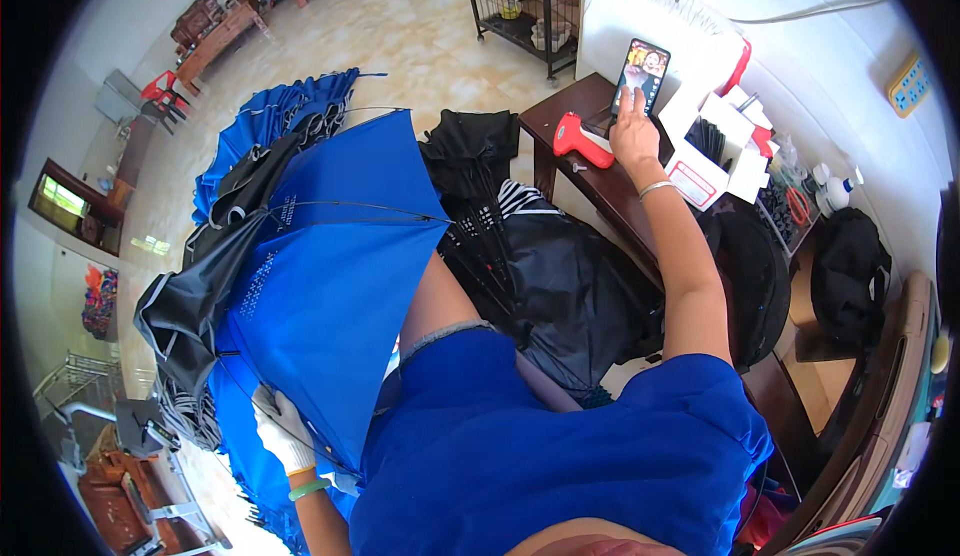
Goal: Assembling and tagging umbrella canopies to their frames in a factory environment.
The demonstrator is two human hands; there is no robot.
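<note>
Across my lap lies a blue umbrella [330, 286], partly spread, with thin metal ribs and dark-lined folds at its left side. At its lower left edge my left hand [282, 431], in a white glove, is closed on the umbrella's edge; some fingers are hidden. My bare right hand [635, 138] reaches to a smartphone [648, 64] propped upright on a dark wooden table [575, 99]. Its fingers are stretched out with the tips on the lit screen, and it grips nothing. Beside that hand on the table lies a red hand tool [577, 141] shaped like a pistol.
Black folded umbrellas [560, 286] are heaped between my legs and the table. More blue umbrellas [240, 141] are piled at the left. White boxes [725, 126] and a wire basket [790, 201] with red-handled scissors [797, 206] stand right of the phone. Behind is a wire cage [525, 6].
</note>
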